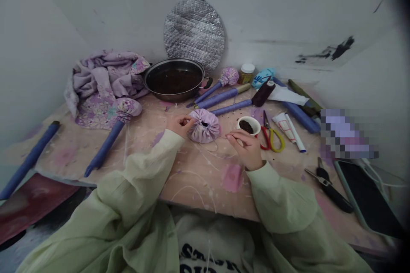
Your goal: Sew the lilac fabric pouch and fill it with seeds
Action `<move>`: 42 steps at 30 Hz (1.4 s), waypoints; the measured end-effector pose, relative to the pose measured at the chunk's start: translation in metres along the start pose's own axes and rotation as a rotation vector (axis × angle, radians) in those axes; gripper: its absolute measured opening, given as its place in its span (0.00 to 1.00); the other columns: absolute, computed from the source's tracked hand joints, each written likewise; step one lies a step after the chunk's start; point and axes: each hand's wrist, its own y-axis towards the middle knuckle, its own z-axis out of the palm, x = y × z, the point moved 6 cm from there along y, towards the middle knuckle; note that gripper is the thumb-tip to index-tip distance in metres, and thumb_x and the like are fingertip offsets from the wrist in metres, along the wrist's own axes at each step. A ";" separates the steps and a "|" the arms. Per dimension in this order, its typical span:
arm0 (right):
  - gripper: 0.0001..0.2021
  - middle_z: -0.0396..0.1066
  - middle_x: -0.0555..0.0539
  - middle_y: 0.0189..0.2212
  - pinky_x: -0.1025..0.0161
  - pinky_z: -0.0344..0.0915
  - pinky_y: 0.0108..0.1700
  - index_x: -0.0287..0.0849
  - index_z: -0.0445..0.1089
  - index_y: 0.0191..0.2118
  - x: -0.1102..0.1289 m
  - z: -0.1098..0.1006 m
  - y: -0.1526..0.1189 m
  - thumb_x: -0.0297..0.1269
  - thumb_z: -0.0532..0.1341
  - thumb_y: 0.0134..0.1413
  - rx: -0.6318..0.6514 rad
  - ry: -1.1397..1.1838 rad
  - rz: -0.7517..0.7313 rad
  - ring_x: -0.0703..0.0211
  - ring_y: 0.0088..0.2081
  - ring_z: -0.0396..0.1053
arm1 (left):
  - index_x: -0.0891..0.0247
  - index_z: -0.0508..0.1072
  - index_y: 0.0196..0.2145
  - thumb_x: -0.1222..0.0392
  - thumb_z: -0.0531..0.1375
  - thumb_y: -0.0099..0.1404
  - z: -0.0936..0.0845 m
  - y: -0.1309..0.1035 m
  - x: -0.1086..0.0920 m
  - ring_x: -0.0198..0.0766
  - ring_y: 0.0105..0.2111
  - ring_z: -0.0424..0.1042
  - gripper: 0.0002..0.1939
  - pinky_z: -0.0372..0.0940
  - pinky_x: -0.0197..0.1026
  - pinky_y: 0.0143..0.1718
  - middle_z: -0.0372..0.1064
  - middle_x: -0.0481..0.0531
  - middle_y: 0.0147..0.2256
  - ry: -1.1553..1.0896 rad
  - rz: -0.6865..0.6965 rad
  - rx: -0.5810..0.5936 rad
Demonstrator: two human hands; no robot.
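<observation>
A round lilac fabric pouch (209, 130), gathered into pleats around a small dark opening, lies on the table before me. My left hand (180, 124) pinches its left edge, fingers closed. To the right of the pouch, my right hand (246, 147) is closed in a pinch. A thin pale thread (209, 148) loops from the pouch toward those fingertips; whether a needle is there is too small to tell. Just behind the right hand stands a white cup (250, 120) with dark crumbly material inside.
Behind are a dark pan (174, 80) and bunched floral cloth (105, 81). A cloth-headed blue stick (109, 145) lies left. Scissors (270, 134), a thread spool (264, 93), a glue tube (285, 126), pliers (331, 187) and a phone (365, 194) lie right.
</observation>
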 end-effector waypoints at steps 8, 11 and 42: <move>0.07 0.72 0.46 0.29 0.60 0.66 0.38 0.41 0.74 0.29 -0.011 -0.004 -0.002 0.37 0.60 0.54 -0.040 0.028 0.054 0.59 0.34 0.69 | 0.66 0.76 0.26 0.53 0.65 0.48 -0.006 0.018 -0.004 0.25 0.16 0.54 0.13 0.49 0.30 0.18 0.60 0.43 0.15 -0.025 0.044 0.100; 0.07 0.71 0.47 0.29 0.61 0.65 0.37 0.41 0.73 0.29 -0.016 -0.009 -0.002 0.37 0.61 0.53 -0.072 0.023 0.081 0.61 0.32 0.68 | 0.67 0.76 0.29 0.55 0.67 0.44 -0.014 0.027 0.003 0.26 0.18 0.58 0.14 0.53 0.31 0.20 0.64 0.45 0.18 -0.104 0.017 0.190; 0.09 0.68 0.48 0.25 0.63 0.63 0.32 0.40 0.73 0.28 -0.027 -0.014 -0.005 0.39 0.61 0.51 -0.120 0.061 0.200 0.62 0.28 0.66 | 0.65 0.74 0.29 0.68 0.58 0.46 -0.056 0.052 0.006 0.35 0.33 0.70 0.09 0.64 0.39 0.40 0.72 0.50 0.29 0.069 -0.072 -0.014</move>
